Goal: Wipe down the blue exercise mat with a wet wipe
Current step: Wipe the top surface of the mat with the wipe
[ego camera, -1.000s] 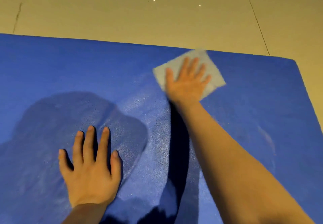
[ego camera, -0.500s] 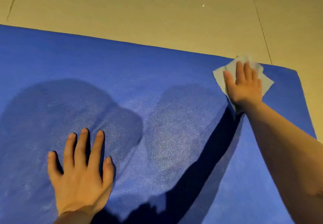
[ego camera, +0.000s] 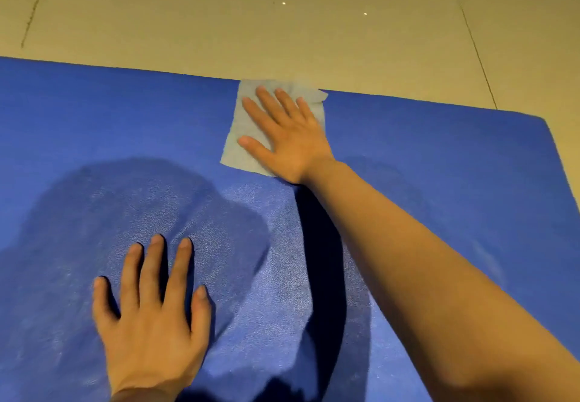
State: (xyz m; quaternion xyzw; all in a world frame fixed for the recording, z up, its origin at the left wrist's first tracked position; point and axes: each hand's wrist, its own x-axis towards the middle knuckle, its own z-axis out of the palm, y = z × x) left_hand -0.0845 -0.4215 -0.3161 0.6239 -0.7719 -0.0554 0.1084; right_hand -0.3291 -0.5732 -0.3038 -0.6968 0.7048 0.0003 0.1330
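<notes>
Honestly, I can find no brand, label or readable writing anywhere, neither on the blue exercise mat [ego camera: 439, 156] nor on the wet wipe [ego camera: 241, 131].

My right hand [ego camera: 288, 137] lies flat on the wipe, fingers straight and slightly fanned, thumb stretched out to the left, palm pressing the sheet down onto the mat. Nothing is pinched; the fingers just rest across the cloth. The wipe is a pale, roughly square sheet sitting at the mat's far edge, a little right of centre, and its far border laps just over that edge onto the tiled floor [ego camera: 219, 18]. The near left corner of the wipe shows clear of the hand, while the near right part is hidden under the palm. My right forearm runs from the near right corner up to the hand and throws a dark shadow on the mat beside it.

My left hand [ego camera: 150, 317] is planted on the near left part of the mat, well apart from the wipe, palm down, all five fingers straight and spread, touching only the mat.

The mat fills most of the view; its far right corner is visible. Around the left hand and between the two arms the surface looks darker and glistening, as if damp. Beyond the mat, the beige floor shows thin joint lines and two small bright specks.
</notes>
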